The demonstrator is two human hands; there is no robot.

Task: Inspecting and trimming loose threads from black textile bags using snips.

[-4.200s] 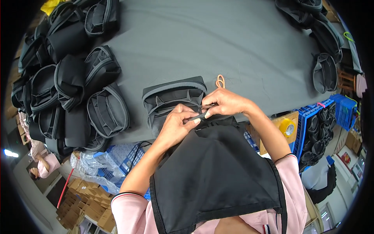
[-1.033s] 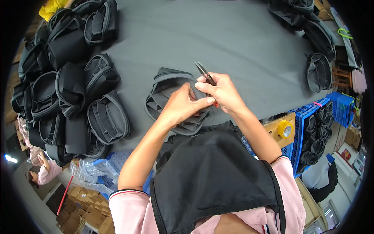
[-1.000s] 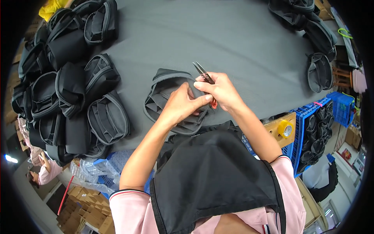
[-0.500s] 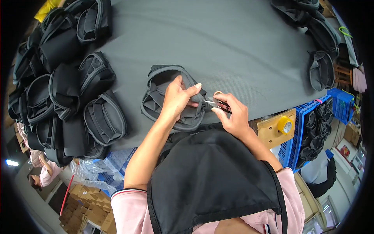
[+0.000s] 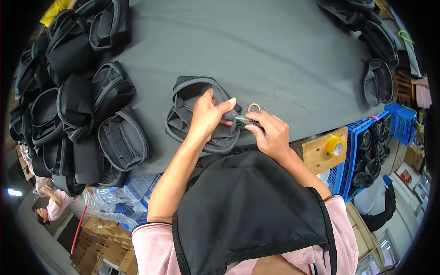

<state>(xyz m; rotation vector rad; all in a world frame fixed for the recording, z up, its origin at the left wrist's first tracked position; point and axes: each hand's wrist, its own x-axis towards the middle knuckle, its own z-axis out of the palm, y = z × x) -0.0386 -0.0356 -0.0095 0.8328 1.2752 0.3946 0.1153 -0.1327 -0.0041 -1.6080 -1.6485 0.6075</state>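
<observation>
An open black fabric pouch (image 5: 183,97) with a grey-trimmed zipper edge lies on the grey table cover. My left hand (image 5: 208,114) is closed on the pouch's right rim, thumb on the outside and fingers reaching into the opening. In my right hand (image 5: 272,133) is a small pair of scissors (image 5: 243,119), one orange finger loop sticking up. Its blades point left, at the rim just beside my left thumb. Whether they touch the fabric or a thread, I cannot tell.
Similar black pouches (image 5: 77,103) are heaped at the left, and more (image 5: 378,82) lie at the far right. Beside my right forearm are a wooden board (image 5: 314,151), a yellow tape roll (image 5: 335,145) and a blue crate (image 5: 347,158) of black pieces. Thin threads lie on the table cover (image 5: 256,50).
My right hand has shifted slightly left and turned the scissors, so the orange loop stands higher and the blades sit closer to my left thumb. My left hand and the pouch stay put.
</observation>
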